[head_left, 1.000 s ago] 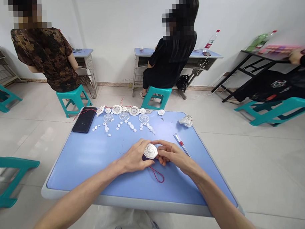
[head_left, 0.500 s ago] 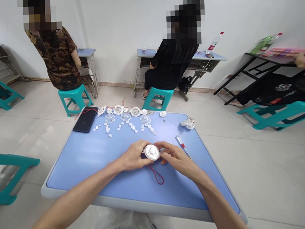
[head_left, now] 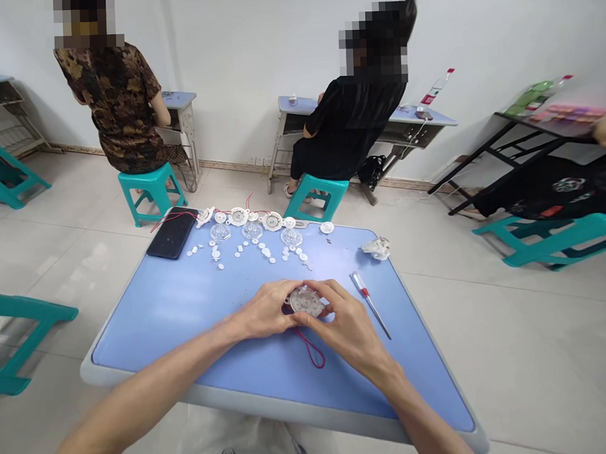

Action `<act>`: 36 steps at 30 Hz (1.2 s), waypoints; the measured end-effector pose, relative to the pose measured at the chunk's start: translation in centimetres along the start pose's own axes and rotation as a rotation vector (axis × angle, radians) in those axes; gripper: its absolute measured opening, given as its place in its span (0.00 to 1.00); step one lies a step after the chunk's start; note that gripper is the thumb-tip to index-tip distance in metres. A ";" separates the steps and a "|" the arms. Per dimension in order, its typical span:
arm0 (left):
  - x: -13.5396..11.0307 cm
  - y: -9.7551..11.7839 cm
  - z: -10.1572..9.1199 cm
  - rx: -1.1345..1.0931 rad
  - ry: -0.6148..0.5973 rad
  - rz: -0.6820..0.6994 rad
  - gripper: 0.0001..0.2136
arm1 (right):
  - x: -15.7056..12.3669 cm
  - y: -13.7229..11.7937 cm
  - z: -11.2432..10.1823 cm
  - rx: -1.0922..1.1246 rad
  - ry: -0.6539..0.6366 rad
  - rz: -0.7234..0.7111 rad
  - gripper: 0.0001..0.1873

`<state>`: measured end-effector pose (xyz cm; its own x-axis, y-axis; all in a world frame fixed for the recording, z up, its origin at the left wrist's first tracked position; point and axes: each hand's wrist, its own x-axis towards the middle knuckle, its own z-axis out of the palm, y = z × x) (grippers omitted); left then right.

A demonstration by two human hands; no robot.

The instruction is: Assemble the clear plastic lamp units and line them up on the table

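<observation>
Both of my hands meet over the middle of the blue table [head_left: 167, 311]. Between them is a small round white plastic part [head_left: 306, 300] with a red wire loop [head_left: 311, 349] trailing toward me on the tabletop. My left hand [head_left: 266, 311] curls round the part from the left. From the right, my right hand [head_left: 343, 321] closes its fingers over the part's edge. A screwdriver with a clear and red handle [head_left: 368, 299] lies just right of my right hand.
Along the table's far edge lie several white round parts with red wires [head_left: 253, 229], a black phone [head_left: 173, 233] and a crumpled white piece [head_left: 377, 247]. Two people sit on teal stools [head_left: 150, 192] at desks by the wall. Another person sits at the far right.
The round part has been turned in my hands, and my right hand has closed further over it. The view shifted slightly left.
</observation>
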<state>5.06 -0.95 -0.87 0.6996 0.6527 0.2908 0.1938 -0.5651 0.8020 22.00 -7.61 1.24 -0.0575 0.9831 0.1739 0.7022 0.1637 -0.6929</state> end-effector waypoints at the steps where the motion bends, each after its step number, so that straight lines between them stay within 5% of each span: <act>1: 0.0 0.0 0.0 -0.005 -0.002 -0.002 0.23 | -0.1 0.0 0.0 -0.021 0.010 -0.014 0.23; 14: 0.0 0.4 0.0 -0.008 -0.013 -0.064 0.20 | -0.2 0.5 0.0 -0.082 0.010 -0.093 0.20; 24: 0.1 0.5 -0.3 0.008 -0.053 -0.046 0.19 | -0.1 0.9 -1.4 0.066 -0.167 -0.065 0.22; 36: 0.0 0.3 0.0 0.029 -0.027 -0.064 0.19 | 0.0 1.4 -1.5 -0.132 -0.095 -0.176 0.18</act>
<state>5.07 -1.14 -0.64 0.7038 0.6739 0.2249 0.2581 -0.5374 0.8028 24.05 -7.55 1.35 -0.2493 0.9446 0.2134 0.7618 0.3273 -0.5591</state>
